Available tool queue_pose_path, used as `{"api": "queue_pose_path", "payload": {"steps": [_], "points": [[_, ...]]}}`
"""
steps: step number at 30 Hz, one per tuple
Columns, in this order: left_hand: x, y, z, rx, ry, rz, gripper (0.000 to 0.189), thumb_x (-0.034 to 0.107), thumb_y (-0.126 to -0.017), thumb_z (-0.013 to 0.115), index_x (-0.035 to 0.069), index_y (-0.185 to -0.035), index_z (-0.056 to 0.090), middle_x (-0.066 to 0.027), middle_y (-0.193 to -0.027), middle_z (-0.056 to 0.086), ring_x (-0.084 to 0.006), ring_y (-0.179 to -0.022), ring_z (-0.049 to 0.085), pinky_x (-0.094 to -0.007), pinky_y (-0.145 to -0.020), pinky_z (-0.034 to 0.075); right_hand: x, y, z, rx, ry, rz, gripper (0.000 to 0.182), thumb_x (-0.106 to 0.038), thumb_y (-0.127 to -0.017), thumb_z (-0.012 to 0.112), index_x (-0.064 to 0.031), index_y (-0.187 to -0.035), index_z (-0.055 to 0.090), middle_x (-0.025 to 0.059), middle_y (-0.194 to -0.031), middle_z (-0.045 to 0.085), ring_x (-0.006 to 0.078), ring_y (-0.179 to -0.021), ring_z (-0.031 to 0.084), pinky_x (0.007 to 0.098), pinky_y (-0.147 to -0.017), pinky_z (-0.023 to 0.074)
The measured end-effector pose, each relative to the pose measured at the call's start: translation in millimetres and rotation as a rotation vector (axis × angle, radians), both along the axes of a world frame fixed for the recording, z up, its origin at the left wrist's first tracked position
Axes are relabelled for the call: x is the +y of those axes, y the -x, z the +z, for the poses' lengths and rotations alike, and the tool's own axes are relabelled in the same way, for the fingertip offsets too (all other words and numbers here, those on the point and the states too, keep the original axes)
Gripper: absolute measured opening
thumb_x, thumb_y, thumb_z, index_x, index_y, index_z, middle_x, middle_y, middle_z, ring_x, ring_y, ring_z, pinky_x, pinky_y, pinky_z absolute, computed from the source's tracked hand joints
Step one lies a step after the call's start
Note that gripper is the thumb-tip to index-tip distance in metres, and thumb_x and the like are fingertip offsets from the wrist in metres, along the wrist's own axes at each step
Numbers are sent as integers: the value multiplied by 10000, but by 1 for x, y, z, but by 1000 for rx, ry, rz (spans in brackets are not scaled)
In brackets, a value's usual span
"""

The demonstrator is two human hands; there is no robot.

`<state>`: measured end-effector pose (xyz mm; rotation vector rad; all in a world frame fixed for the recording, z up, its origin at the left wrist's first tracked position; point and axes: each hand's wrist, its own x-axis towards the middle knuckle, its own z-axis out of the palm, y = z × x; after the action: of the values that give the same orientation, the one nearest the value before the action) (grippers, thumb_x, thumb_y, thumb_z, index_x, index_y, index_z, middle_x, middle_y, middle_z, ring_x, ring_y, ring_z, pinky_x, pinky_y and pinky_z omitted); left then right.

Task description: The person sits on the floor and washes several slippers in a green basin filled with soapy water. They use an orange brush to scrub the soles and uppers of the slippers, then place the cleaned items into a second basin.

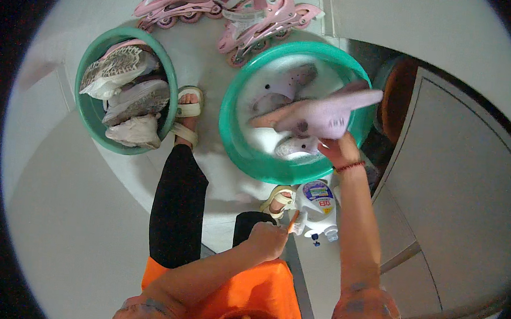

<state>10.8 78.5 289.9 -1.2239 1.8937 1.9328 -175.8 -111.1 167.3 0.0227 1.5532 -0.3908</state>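
Note:
My right hand [340, 152] grips a pale purple clog [323, 115] by its side, raised over a green plastic basin [259, 170]. Suds and further clogs fill the basin, among them a purple clog [281, 89] at the back and a pale one [297, 146] near the front rim. In front of my body, my left hand [267, 240] is closed around a scrub brush [296, 223] with an orange part and white bristles; its handle is mostly hidden in the fist. A white detergent bottle [318, 204] with a printed label is close beyond the brush.
To the left, a smaller green tub [82, 107] holds several sneakers [137, 101]. Pink inline skates [262, 21] stand at the back. At right is a pale cabinet panel [453, 183], with a brown rounded object [399, 100] beside it. My sandalled feet [189, 108] flank the basin's near side.

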Motion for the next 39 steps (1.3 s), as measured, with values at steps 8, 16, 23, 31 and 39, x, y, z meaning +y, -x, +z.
{"api": "queue_pose_path", "payload": {"steps": [8,16,23,31,39], "points": [[0,-2,0,-4,-11,-22,132,143,-775,555,41,-845,602,-127,-691,652,-268,-663,663,-405,-546,512,-17,-41,-12,328,-13,-154,548,-399,-915,538,-54,-1312,384,227,-1081,573,306,-920,616,487,-762,518],[-4,-1,-2,3,-156,-96,226,166,-799,539,12,-959,583,-174,-763,663,-317,-724,659,-461,-601,523,-53,-49,-7,1084,1094,1526,764,-356,-810,675,-300,-1450,260,192,-1242,532,383,-1141,510,487,-968,407],[-8,-1,0,-31,-150,-97,156,135,-802,542,20,-903,574,-159,-762,665,-302,-745,665,-435,-618,519,-35,-31,-75,759,458,1445,742,-365,-851,631,-355,-1456,202,160,-1267,550,370,-1134,537,483,-928,435],[-18,-6,2,-69,-106,-145,127,111,-809,542,18,-887,583,-138,-716,657,-286,-726,667,-391,-577,525,-61,-25,-111,715,217,1294,758,-412,-861,556,-305,-1482,135,218,-1247,560,380,-1122,561,455,-968,408],[-12,-19,-3,-32,-37,-82,106,111,-777,578,32,-847,592,-121,-668,645,-259,-636,653,-362,-528,515,-56,-25,-136,781,143,1173,807,-488,-846,572,-298,-1489,122,163,-1342,503,335,-1220,496,428,-987,399]]}}
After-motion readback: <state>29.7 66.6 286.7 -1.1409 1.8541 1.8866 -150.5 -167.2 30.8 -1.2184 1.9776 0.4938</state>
